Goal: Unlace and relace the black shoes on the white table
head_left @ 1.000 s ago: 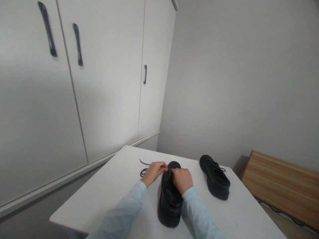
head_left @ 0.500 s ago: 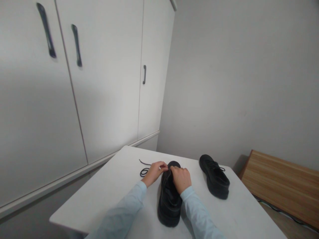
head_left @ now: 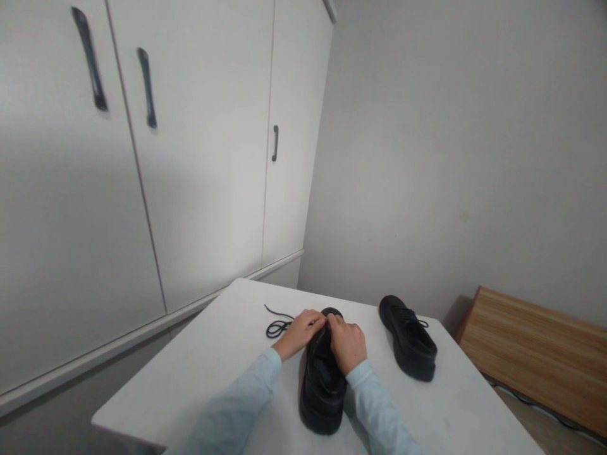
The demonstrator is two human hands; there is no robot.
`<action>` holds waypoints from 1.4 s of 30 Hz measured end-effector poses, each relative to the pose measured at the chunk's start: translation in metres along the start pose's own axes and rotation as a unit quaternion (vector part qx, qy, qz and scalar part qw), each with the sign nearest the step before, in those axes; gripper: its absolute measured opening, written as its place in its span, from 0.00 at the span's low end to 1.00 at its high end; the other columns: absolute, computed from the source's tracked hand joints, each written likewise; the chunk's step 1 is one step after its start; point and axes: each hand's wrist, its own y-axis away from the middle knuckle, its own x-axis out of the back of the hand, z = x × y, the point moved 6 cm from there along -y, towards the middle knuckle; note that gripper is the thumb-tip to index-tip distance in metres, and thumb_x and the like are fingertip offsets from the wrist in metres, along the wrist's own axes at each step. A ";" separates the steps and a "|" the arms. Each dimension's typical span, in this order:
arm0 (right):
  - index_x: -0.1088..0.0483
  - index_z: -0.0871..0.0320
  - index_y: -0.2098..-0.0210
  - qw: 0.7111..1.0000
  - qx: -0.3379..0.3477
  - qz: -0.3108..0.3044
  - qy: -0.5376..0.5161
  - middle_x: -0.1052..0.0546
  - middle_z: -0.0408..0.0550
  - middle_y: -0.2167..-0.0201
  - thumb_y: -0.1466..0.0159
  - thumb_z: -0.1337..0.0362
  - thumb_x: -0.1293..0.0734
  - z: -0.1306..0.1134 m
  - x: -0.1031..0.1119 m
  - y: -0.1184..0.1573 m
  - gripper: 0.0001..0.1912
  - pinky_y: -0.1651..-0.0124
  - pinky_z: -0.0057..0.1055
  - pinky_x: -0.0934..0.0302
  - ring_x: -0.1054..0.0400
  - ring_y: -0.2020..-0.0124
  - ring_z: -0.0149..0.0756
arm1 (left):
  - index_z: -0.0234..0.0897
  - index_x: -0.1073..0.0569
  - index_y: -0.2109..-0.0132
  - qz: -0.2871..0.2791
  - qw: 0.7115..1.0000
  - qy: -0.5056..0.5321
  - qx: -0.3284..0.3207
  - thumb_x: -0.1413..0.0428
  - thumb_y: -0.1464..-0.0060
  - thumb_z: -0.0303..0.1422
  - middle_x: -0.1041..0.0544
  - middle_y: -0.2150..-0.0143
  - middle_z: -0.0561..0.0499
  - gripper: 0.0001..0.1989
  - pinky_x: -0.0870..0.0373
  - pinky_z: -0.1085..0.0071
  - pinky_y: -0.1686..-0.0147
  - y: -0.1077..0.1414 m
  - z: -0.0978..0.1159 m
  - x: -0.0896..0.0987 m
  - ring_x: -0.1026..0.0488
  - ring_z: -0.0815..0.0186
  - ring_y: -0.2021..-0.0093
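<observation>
A black shoe (head_left: 322,401) stands on the white table (head_left: 208,363), its heel towards me and its toe pointing away. My left hand (head_left: 301,331) reaches over the shoe's front from the left, with thumb and fingers pinched close to the lacing area. From the right, my right hand (head_left: 349,343) curls over the same part of the shoe, and its fingertips meet those of my left. Whatever lies between the fingertips is too small and covered to make out. Beyond my left hand a black shoelace (head_left: 275,328) lies loosely coiled on the table.
A second black shoe (head_left: 410,344), laced, stands at the table's right side. Behind the table on the left are white cabinet doors (head_left: 203,158) with dark handles. A grey wall (head_left: 450,151) rises at the back, and a wood-grain board (head_left: 545,341) stands at the right.
My left hand has moved slightly right, closer over the shoe's front. My right fingers have shifted a little, so both hands' fingertips now meet. The shoes remain in place.
</observation>
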 end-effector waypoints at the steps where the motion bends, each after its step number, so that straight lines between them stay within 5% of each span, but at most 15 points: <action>1: 0.35 0.54 0.59 1.000 -0.005 0.009 -0.001 0.24 0.46 0.65 0.36 0.72 0.44 0.001 0.001 0.001 0.11 0.69 0.30 0.47 0.28 0.70 0.36 | 0.36 0.25 0.58 -0.001 1.000 0.003 0.004 0.56 0.40 0.43 0.25 0.59 0.46 0.19 0.38 0.67 0.51 0.000 -0.001 -0.001 0.32 0.62 0.55; 12: 0.36 0.55 0.63 0.989 -0.072 0.065 -0.116 0.25 0.45 0.67 0.34 0.62 0.47 0.013 0.008 0.007 0.11 0.72 0.28 0.47 0.29 0.72 0.35 | 0.34 0.28 0.64 0.014 0.993 0.112 0.034 0.54 0.43 0.47 0.26 0.63 0.47 0.21 0.34 0.71 0.58 -0.002 -0.006 -0.004 0.31 0.63 0.59; 18: 0.35 0.58 0.63 0.927 -0.120 0.097 -0.343 0.27 0.49 0.63 0.44 0.70 0.45 0.043 -0.006 0.006 0.12 0.58 0.30 0.39 0.31 0.62 0.36 | 0.34 0.31 0.67 0.056 0.983 0.167 0.043 0.54 0.43 0.46 0.25 0.66 0.49 0.19 0.35 0.71 0.59 -0.002 0.003 0.002 0.30 0.65 0.63; 21: 0.34 0.59 0.65 0.889 -0.162 0.093 -0.419 0.28 0.50 0.63 0.47 0.69 0.44 0.061 -0.017 0.002 0.12 0.60 0.32 0.36 0.31 0.65 0.36 | 0.35 0.32 0.67 0.062 0.981 0.180 0.044 0.54 0.42 0.44 0.25 0.68 0.50 0.17 0.35 0.71 0.59 -0.004 0.005 0.002 0.29 0.66 0.64; 29: 0.35 0.57 0.68 0.823 -0.219 0.003 -0.524 0.33 0.37 0.80 0.51 0.63 0.37 0.077 -0.043 -0.001 0.10 0.75 0.29 0.36 0.35 0.79 0.30 | 0.33 0.27 0.66 -0.051 0.992 0.108 0.026 0.50 0.44 0.40 0.25 0.70 0.51 0.14 0.35 0.74 0.63 -0.024 0.019 -0.012 0.28 0.66 0.66; 34: 0.37 0.57 0.69 0.777 -0.232 -0.031 -0.584 0.34 0.35 0.81 0.52 0.67 0.38 0.081 -0.046 0.001 0.10 0.75 0.28 0.35 0.36 0.81 0.27 | 0.33 0.24 0.66 -0.121 0.993 0.010 -0.003 0.47 0.48 0.35 0.23 0.71 0.51 0.10 0.37 0.76 0.66 -0.041 0.030 -0.019 0.28 0.67 0.68; 42: 0.37 0.58 0.67 0.715 -0.227 -0.088 -0.655 0.31 0.36 0.81 0.54 0.68 0.35 0.093 -0.051 0.006 0.13 0.74 0.26 0.35 0.33 0.78 0.28 | 0.37 0.22 0.67 -0.147 0.981 -0.119 -0.048 0.43 0.51 0.32 0.21 0.71 0.52 0.06 0.38 0.76 0.68 -0.045 0.039 -0.030 0.27 0.67 0.68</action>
